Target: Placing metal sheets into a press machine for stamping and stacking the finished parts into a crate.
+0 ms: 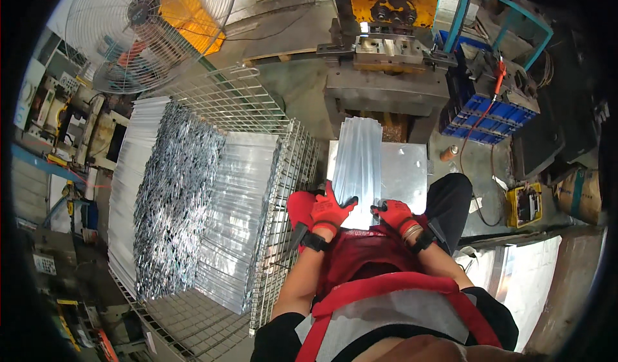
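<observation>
A stack of long, shiny metal strips point(358, 162) lies lengthwise on a flat metal plate point(405, 169) in front of my lap. My left hand point(330, 211), in a red glove with dark fingertips, is at the stack's near left side. Its index finger points forward and its thumb stretches right toward the strips; it grips nothing. On the opposite side, my right hand point(395, 214), gloved the same way, has its fingertips at the strips' near right edge. These fingers reach left with a small gap between them.
A wire mesh cage point(283, 201) at my left holds many stacked metal strips point(238, 201). Beyond it stands a large fan point(145, 14). Ahead is a heavy press machine point(389, 50). Blue crates point(489, 117), a spray can point(449, 153) and a yellow bin point(524, 204) stand to the right.
</observation>
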A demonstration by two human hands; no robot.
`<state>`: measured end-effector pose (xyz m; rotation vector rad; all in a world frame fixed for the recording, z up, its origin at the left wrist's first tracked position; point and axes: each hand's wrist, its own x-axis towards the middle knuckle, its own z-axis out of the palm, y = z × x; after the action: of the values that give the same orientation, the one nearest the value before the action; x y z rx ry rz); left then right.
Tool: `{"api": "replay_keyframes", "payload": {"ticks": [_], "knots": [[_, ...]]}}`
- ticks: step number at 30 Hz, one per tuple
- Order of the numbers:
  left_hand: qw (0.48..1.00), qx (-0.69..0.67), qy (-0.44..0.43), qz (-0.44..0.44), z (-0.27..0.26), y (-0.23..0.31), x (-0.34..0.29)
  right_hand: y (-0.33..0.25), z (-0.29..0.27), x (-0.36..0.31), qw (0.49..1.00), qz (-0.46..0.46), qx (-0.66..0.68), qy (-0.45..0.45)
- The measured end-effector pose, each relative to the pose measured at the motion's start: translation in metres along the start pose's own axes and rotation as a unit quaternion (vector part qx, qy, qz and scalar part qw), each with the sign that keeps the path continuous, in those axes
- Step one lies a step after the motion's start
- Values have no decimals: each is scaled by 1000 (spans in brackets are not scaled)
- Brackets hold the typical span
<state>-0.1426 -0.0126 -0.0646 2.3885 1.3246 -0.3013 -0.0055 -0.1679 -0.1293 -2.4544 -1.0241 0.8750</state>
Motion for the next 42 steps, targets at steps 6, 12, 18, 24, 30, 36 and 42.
{"api": "replay_keyframes", "payload": {"ticks": [6,12,18,24,30,36,42], "knots": [[997,-72,10,20,23,-5,-12,31,35,13,996,-84,32,12],[998,-61,-9,-12,30,-4,-13,12,8,-1,999,-25,-27,8],[990,-138,-22,-14,42,-11,-17,27,15,-4,997,-23,-2,-68],[901,-432,23,-40,74,-22,-15,47,35,-5,945,-10,290,-152],[783,-603,-153,-16,62,-54,-5,40,24,-22,946,-290,145,1],[606,-733,-306,-40,89,-71,7,17,22,-20,938,-189,280,-82],[546,-738,-390,-75,64,-56,3,35,10,-15,907,-172,356,-142]]}}
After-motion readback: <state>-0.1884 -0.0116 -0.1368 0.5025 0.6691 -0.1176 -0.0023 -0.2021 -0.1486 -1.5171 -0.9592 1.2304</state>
